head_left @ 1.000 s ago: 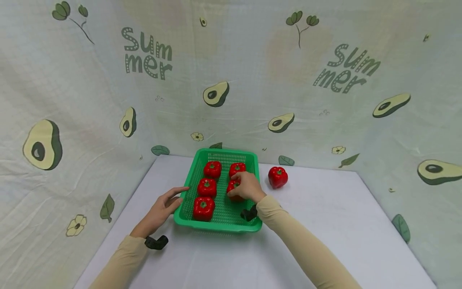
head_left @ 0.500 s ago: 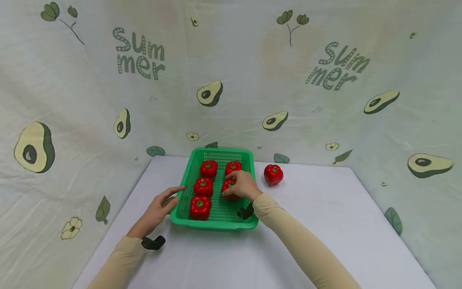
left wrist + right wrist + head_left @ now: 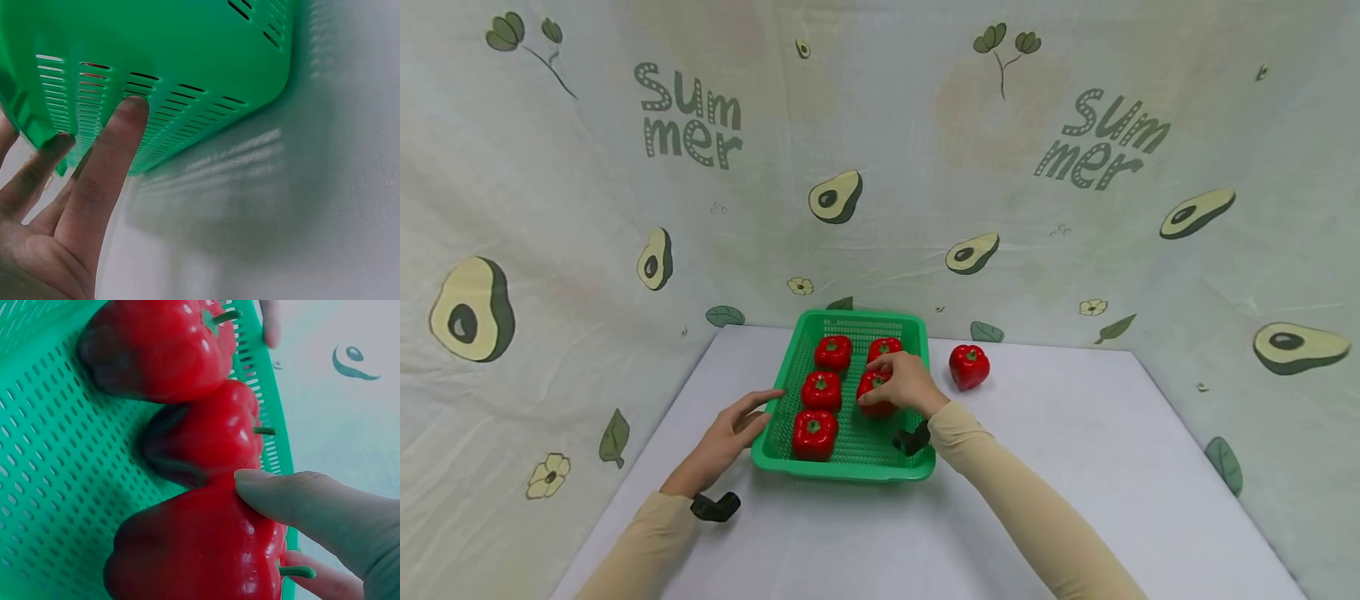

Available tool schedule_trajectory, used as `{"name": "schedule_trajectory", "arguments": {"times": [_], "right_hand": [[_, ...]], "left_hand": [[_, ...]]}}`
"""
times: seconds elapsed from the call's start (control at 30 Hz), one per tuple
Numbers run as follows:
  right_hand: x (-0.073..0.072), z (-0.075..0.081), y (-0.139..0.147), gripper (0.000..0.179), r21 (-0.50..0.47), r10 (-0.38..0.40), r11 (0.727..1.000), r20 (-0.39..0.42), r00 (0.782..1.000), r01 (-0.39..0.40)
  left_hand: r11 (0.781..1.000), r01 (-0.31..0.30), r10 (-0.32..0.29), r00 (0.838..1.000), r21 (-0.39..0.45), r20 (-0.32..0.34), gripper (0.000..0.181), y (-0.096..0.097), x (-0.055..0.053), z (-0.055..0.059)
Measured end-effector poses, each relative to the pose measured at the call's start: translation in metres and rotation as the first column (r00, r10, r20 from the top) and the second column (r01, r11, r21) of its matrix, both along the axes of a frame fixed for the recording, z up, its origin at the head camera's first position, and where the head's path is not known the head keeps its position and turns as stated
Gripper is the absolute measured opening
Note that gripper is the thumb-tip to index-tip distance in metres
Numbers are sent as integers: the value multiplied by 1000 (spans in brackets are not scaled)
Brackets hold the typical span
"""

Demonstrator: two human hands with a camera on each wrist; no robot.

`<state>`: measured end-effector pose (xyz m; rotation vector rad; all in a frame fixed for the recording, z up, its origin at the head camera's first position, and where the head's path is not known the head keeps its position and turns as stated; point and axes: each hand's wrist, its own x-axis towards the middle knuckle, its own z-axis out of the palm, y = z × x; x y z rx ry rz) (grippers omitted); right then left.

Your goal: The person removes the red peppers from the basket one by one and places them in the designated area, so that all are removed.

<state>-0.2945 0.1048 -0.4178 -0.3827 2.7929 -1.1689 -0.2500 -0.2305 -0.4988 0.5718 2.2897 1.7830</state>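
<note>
A green plastic basket (image 3: 844, 472) stands on the table with several red bell peppers in it. Down its left side runs a column of three: a back pepper (image 3: 833, 353), a middle pepper (image 3: 822, 392) and a front pepper (image 3: 816, 435). My right hand (image 3: 908, 385) grips a bell pepper (image 3: 194, 550) inside the basket, thumb on its near side. Just behind it sits another pepper (image 3: 885, 347), partly covered by the hand. Fairly straight, the fingers of my left hand (image 3: 730, 429) touch the basket's left side; in the left wrist view a fingertip (image 3: 132, 107) meets the slotted wall.
One more red bell pepper (image 3: 969, 367) lies on the white table (image 3: 1060, 450), right of the basket. A printed cloth (image 3: 895, 125) with avocados and lettering hangs behind and at both sides of the table.
The whole scene shifts slightly left in the head view. Both hands keep their places at the basket, and the right hand keeps its grip on the bell pepper.
</note>
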Motion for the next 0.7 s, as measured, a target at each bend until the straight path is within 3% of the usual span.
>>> {"name": "schedule_trajectory", "arguments": {"times": [0.7], "right_hand": [[2,17,2,54,32,-16,999,-45,999,18]], "left_hand": [[1000,-16,16,1000,-2,-10,44,2,-3,-3]]}}
